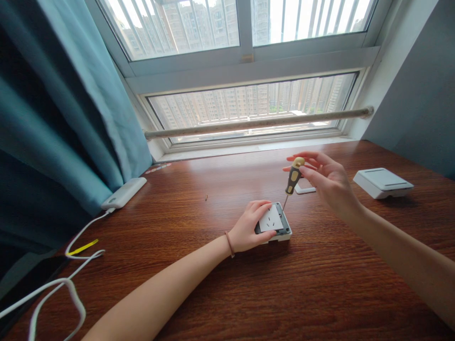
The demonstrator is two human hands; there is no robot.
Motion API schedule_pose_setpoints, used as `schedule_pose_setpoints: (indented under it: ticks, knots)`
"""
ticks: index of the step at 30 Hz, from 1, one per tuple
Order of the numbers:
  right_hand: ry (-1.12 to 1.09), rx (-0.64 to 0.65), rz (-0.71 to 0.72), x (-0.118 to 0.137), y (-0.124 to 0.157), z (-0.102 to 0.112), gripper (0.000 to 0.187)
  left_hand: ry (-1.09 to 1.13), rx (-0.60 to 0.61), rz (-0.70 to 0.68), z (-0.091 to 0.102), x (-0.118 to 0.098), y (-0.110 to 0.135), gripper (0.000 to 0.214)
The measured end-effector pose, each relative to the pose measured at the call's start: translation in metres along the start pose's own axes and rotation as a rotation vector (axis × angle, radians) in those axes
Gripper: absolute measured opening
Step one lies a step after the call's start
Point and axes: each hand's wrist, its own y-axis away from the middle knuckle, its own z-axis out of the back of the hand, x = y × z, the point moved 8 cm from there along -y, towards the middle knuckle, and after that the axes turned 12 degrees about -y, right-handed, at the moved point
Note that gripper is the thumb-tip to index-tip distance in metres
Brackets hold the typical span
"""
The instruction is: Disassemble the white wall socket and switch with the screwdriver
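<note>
A white wall socket (pixel 274 225) with a grey frame lies face up on the wooden table (pixel 249 293). My left hand (pixel 249 227) grips its left edge, fingers curled over it and holding it down. My right hand (pixel 325 180) pinches the top of a screwdriver (pixel 293 180) with a yellow and black handle. The screwdriver stands nearly upright, its tip resting on the socket's far right corner. A small screw (pixel 205 197) lies loose on the table to the left of the socket.
A white box (pixel 383 182) sits at the right; a thin white plate (pixel 304 188) lies behind the screwdriver. A white power bank (pixel 124 192) with white cables (pixel 76 265) lies at the left by the teal curtain (pixel 64 109). The window sill (pixel 256 147) bounds the table's far edge.
</note>
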Motion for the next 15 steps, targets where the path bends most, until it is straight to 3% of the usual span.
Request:
schedule_pose_setpoints:
  ticks: [7,15]
  knots:
    - [0.103,-0.041,0.032,0.0005,-0.0021,0.0043,0.031,0.003,-0.001,0.001,0.0,0.0005,0.0003,0.061]
    - [0.018,-0.025,0.002,-0.0041,-0.0015,0.0032,0.023,0.016,-0.007,0.002,0.0003,0.0001,-0.0001,0.061]
